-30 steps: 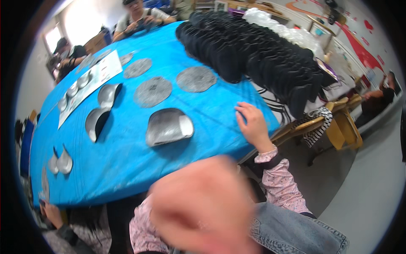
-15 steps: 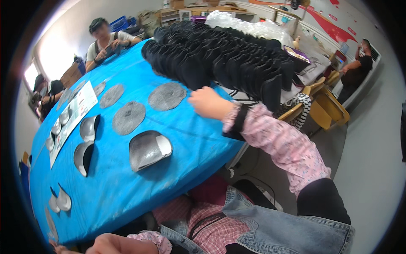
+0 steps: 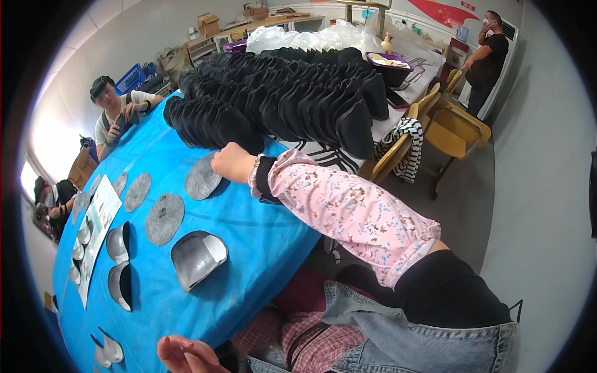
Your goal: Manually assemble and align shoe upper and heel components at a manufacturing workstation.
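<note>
At the right edge of a round grey fabric disc (image 3: pixel 203 177), my right hand (image 3: pixel 233 163) has its fingers closed on the rim. A shadow under that edge shows it slightly raised from the blue-covered table (image 3: pixel 261 230). My left hand (image 3: pixel 186 355) is low at the table's near edge, fingers loosely curled and apart, with nothing in them. More grey discs lie to the left, among them a disc with a dark mark (image 3: pixel 165 219). Nearer to me is a curved grey cup-shaped piece (image 3: pixel 196 261) with a white patch.
Rows of black curved pieces (image 3: pixel 280 99) fill the far table. Paired grey cups (image 3: pixel 118 283) and a printed sheet (image 3: pixel 99 227) lie on the left. A co-worker (image 3: pixel 115 112) sits across the table; another person (image 3: pixel 488 65) stands far right. Yellow chairs (image 3: pixel 454 127) stand at right.
The view has shifted, so the table things sit lower and further left. My right hand has reached the disc and closed on its edge. My left hand has come further into view, fingers apart.
</note>
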A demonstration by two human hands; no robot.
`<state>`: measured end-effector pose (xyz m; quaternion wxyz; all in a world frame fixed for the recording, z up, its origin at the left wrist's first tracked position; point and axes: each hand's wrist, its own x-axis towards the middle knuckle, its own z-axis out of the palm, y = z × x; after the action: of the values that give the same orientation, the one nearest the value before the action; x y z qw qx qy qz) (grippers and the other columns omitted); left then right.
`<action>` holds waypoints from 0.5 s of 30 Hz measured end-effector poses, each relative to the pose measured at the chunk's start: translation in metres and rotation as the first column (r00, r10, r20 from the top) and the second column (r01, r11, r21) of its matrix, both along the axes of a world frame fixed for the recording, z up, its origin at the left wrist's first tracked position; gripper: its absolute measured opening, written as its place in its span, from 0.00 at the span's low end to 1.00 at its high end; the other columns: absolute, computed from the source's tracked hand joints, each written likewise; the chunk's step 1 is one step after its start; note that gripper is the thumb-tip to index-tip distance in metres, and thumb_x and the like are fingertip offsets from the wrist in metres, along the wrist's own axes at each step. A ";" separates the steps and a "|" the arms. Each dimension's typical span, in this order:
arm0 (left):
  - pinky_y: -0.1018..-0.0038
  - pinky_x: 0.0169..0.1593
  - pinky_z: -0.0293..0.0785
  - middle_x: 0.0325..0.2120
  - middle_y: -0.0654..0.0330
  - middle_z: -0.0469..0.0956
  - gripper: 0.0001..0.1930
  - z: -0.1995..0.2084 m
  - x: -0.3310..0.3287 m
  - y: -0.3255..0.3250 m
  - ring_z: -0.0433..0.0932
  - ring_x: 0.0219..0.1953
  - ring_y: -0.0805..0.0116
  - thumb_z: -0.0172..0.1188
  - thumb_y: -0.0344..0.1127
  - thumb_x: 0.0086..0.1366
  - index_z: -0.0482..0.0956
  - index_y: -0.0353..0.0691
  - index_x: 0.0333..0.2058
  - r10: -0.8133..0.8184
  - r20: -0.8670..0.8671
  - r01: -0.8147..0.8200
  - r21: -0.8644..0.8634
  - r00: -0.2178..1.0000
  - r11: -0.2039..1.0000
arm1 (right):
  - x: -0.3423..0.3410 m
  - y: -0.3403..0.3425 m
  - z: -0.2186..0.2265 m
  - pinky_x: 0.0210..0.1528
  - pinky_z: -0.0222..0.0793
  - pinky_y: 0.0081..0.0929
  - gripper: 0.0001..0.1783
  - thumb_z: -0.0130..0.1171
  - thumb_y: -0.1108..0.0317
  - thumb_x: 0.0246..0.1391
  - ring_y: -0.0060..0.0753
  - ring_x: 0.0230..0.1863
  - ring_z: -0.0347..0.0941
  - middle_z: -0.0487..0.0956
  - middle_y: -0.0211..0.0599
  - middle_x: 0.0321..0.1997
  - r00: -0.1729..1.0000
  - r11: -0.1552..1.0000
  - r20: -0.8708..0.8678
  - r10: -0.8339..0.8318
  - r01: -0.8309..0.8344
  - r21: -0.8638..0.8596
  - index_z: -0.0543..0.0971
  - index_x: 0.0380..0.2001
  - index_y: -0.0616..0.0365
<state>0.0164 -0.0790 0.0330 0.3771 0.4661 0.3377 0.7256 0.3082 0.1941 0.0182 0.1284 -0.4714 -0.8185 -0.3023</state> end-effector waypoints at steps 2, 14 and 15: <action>0.85 0.15 0.58 0.31 0.58 0.67 0.19 -0.009 -0.006 0.001 0.62 0.14 0.78 0.49 0.24 0.61 0.64 0.37 0.52 -0.053 -0.029 0.052 -0.015 0.998 0.999 | 0.003 -0.006 0.012 0.32 0.67 0.31 0.04 0.56 0.66 0.41 0.33 0.33 0.75 0.76 0.31 0.27 0.990 0.997 -0.139 -0.036 0.044 0.061 0.77 0.24 0.51; 0.79 0.39 0.65 0.39 0.58 0.71 0.18 0.037 0.042 0.041 0.69 0.34 0.74 0.50 0.27 0.63 0.65 0.33 0.52 -0.251 -0.210 0.269 0.063 0.945 0.961 | 0.039 -0.136 0.122 0.29 0.64 0.16 0.09 0.58 0.69 0.53 0.15 0.26 0.67 0.74 0.28 0.26 0.459 0.844 -0.871 0.174 -0.526 -0.109 0.75 0.36 0.59; 0.78 0.43 0.65 0.42 0.58 0.71 0.18 0.041 0.045 0.051 0.70 0.39 0.73 0.48 0.28 0.64 0.65 0.33 0.52 -0.255 -0.184 0.265 0.032 0.949 0.964 | 0.035 -0.142 0.122 0.29 0.63 0.13 0.08 0.58 0.68 0.54 0.11 0.26 0.65 0.73 0.24 0.26 0.436 0.783 -0.888 0.145 -0.599 -0.166 0.76 0.37 0.59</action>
<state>0.0617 -0.0282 0.0743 0.4245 0.5800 0.2848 0.6343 0.3433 0.0524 0.1397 0.4543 -0.3717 -0.7838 0.2031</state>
